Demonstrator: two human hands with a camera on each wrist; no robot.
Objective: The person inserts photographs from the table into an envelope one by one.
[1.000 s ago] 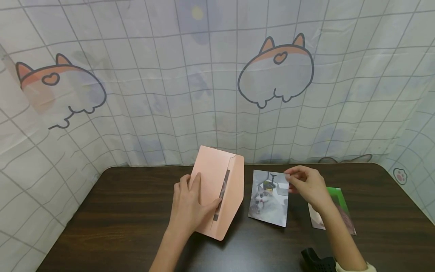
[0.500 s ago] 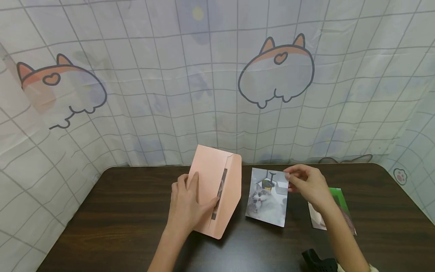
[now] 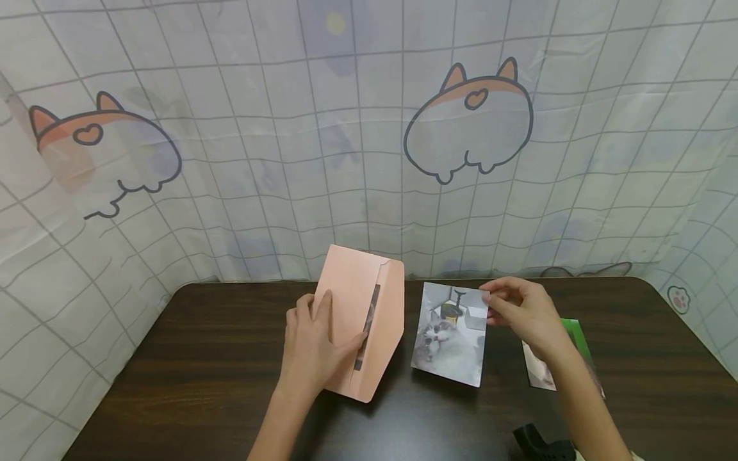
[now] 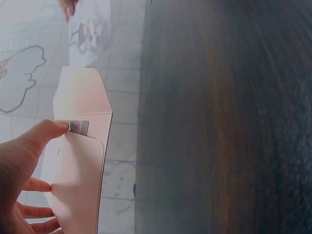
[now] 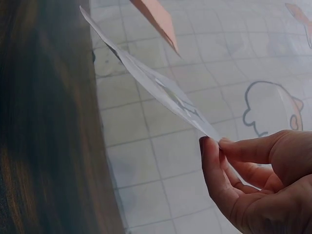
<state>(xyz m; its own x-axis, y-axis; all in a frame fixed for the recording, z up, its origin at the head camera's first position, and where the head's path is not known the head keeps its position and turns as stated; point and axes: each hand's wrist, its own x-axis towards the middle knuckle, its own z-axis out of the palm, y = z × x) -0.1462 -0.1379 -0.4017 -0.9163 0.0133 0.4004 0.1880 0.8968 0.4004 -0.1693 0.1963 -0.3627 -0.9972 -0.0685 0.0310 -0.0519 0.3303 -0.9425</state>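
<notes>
A pink envelope [image 3: 348, 282] is gripped by my left hand [image 3: 311, 346], its flap folded open toward the right. The left thumb lies at the envelope's mouth, where a strip of a dark picture [image 4: 79, 127] shows inside. My right hand [image 3: 521, 314] pinches the upper right corner of a cat photo [image 3: 452, 346] between thumb and fingertips. In the right wrist view the photo [image 5: 151, 90] appears nearly edge-on, reaching away from the fingers. It hangs just right of the envelope's flap, with a gap between them.
Another photo [image 3: 539, 371] with a green part lies on the dark wooden table [image 3: 202, 371], partly hidden under the right forearm. A black object [image 3: 539, 445] is by the right wrist. Behind the table hangs a white checked cloth [image 3: 271, 160] with cartoon drawings.
The left hand has shifted slightly left with the envelope. The right hand has drifted a little left too, and the cat photo has turned and moved left with it.
</notes>
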